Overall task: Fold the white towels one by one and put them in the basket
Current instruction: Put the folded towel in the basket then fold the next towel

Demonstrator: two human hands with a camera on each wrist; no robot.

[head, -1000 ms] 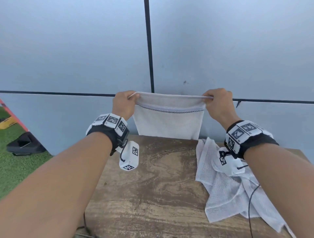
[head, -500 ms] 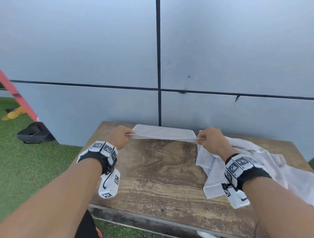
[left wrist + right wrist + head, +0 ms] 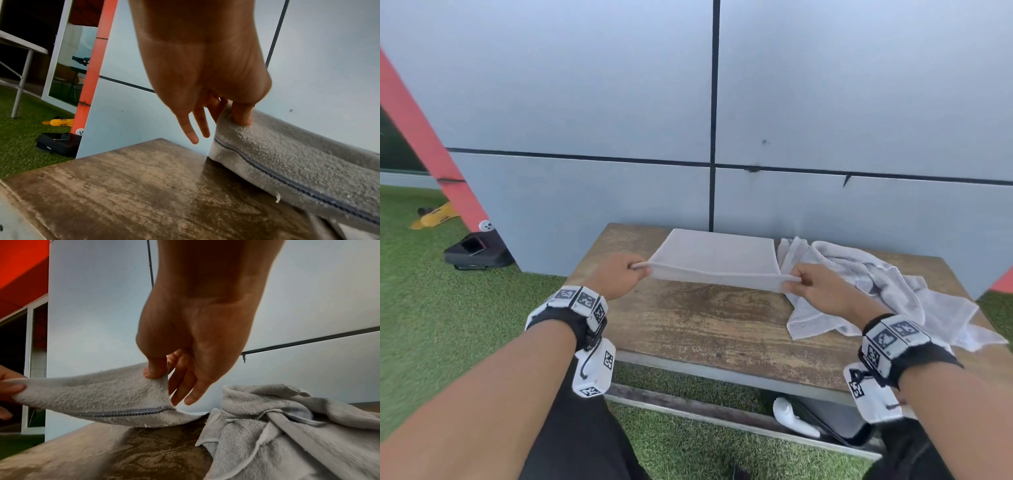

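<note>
A white towel lies half folded at the back of the wooden table, its far part flat and its near edge lifted. My left hand pinches the near left corner between thumb and forefinger; in the left wrist view the left hand grips the towel with the other fingers hanging straight. My right hand pinches the near right corner; the right wrist view shows the right hand on the towel the same way. No basket is in view.
A crumpled heap of white towels lies on the table's right side, touching the held towel. A grey panel wall stands right behind the table. A black case sits on the grass at left. A white controller lies under the table.
Both hands brought the towel down from hanging upright in front of the wall to lying over the back of the table, then drew its near edge toward me. The camera tilted downward.
</note>
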